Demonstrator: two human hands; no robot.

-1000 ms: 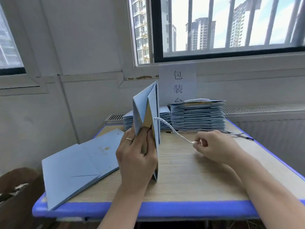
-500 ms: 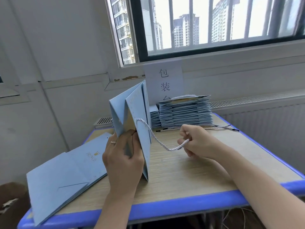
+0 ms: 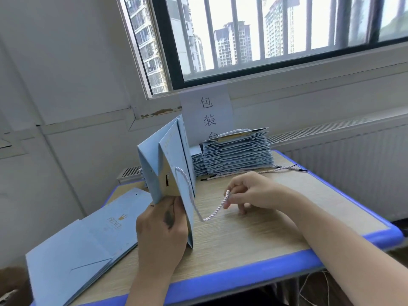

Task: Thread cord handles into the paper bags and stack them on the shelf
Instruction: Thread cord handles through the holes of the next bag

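A light blue paper bag [image 3: 174, 155] stands upright and partly folded at the middle of the table, its lower edge on the tabletop. My left hand [image 3: 162, 230] grips it near its lower half. A white twisted cord [image 3: 198, 208] runs out of a hole high in the bag's side panel and sags in a loop. My right hand [image 3: 249, 192] pinches the cord's free end to the right of the bag, its lower fingers touching the table.
A tall stack of flat blue bags [image 3: 237, 151] stands at the back of the wooden table [image 3: 254, 235], with loose cords [image 3: 276, 170] beside it. More flat bags [image 3: 88, 239] overhang the left edge. Wall, radiator and barred window lie behind.
My right hand came back toward the bag, so the taut cord now hangs slack in a loop. The bag tilted and turned slightly in my left hand. The view shifted left.
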